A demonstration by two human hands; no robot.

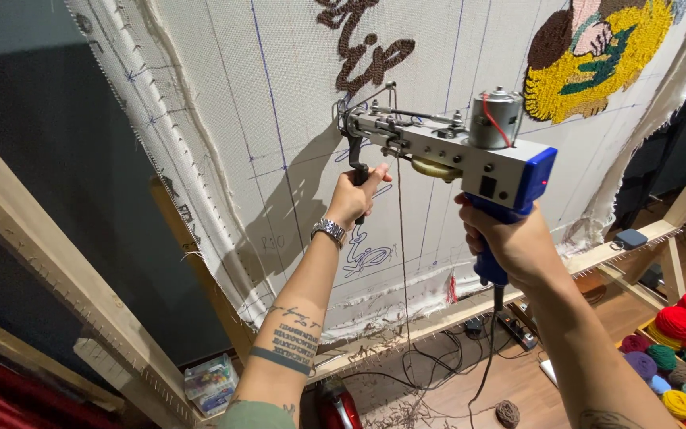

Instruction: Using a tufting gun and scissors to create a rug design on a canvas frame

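Observation:
A grey and blue tufting gun (454,147) is held up against a pale backing cloth (279,119) stretched on a wooden frame (57,270). My left hand (355,197) is closed on the gun's black front handle. My right hand (510,238) grips the blue rear handle. The gun's needle end touches the cloth just under a brown tufted squiggle (367,48). A yellow, brown and green tufted patch (597,56) sits at the upper right of the cloth. A thin brown yarn strand (401,262) hangs down from the gun.
Balls of coloured yarn (680,349) lie in a box at the lower right. A power strip (514,326) and black cables (438,361) lie on the wooden floor, with a small brown yarn ball (507,413) and yarn scraps. A clear plastic box (210,383) sits by the frame's foot.

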